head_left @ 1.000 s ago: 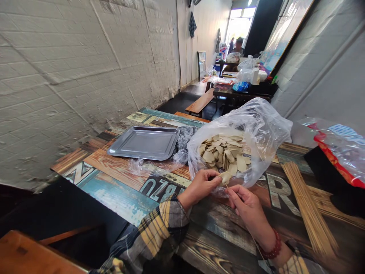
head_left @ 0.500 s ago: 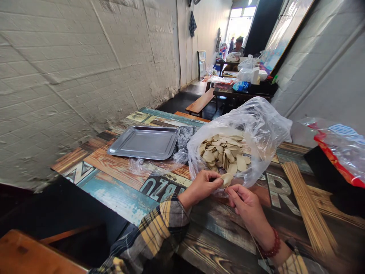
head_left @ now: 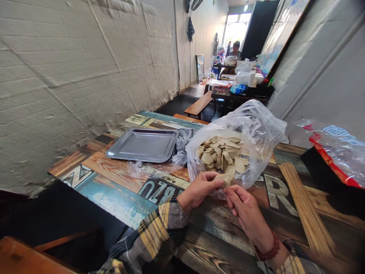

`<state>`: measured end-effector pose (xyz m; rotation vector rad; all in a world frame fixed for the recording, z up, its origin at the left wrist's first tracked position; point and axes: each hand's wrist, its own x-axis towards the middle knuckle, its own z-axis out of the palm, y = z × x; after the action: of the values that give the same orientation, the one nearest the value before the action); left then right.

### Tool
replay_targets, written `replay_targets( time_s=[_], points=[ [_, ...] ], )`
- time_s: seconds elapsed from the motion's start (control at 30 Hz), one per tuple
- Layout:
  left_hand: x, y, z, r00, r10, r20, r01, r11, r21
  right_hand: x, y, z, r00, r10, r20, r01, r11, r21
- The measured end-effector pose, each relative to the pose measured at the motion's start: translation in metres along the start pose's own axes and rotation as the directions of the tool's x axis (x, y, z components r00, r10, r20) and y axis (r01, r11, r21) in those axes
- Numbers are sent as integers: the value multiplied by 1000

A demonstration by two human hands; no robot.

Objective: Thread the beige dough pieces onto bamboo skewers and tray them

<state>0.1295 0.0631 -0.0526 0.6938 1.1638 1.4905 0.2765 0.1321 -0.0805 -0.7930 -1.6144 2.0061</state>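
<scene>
My left hand [head_left: 199, 190] pinches a thin beige slice [head_left: 225, 177] of food between thumb and fingers, at the front edge of an open clear plastic bag [head_left: 261, 127]. Inside the bag lies a heap of similar pale slices [head_left: 219, 154]; their exact kind I cannot tell. Close beside it, my right hand [head_left: 246, 207] is closed on a thin bamboo skewer [head_left: 251, 243], which trails back under the wrist. The skewer's front end is at the lower edge of the slice; whether it has pierced it is hidden. A bundle of bamboo skewers [head_left: 306, 209] lies on the right.
A metal tray [head_left: 142, 145] stands left of the bag, with a grey cloth [head_left: 184, 140] and crumpled plastic film [head_left: 148, 169] by it. A black box [head_left: 319, 163] with red-edged packaging [head_left: 333, 156] is at right. Beyond are a bench [head_left: 199, 103], cluttered tables and a seated person [head_left: 236, 49].
The camera view has shifted slightly. The slice in my left hand has tilted flatter, and the skewer stays in my right hand. Both hands keep nearly the same place.
</scene>
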Motion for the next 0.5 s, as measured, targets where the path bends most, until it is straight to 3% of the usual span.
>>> replay_targets(
  time_s=[0.2, 0.5],
  points=[
    [3, 0, -5, 985, 62, -158, -67, 997, -31, -3, -4, -1, 1000, 21, 20, -17, 984, -177],
    [4, -3, -4, 975, 96, -199, -81, 993, 84, -3, 5, -3, 992, -130, 6, 123, 927, -354]
  ],
)
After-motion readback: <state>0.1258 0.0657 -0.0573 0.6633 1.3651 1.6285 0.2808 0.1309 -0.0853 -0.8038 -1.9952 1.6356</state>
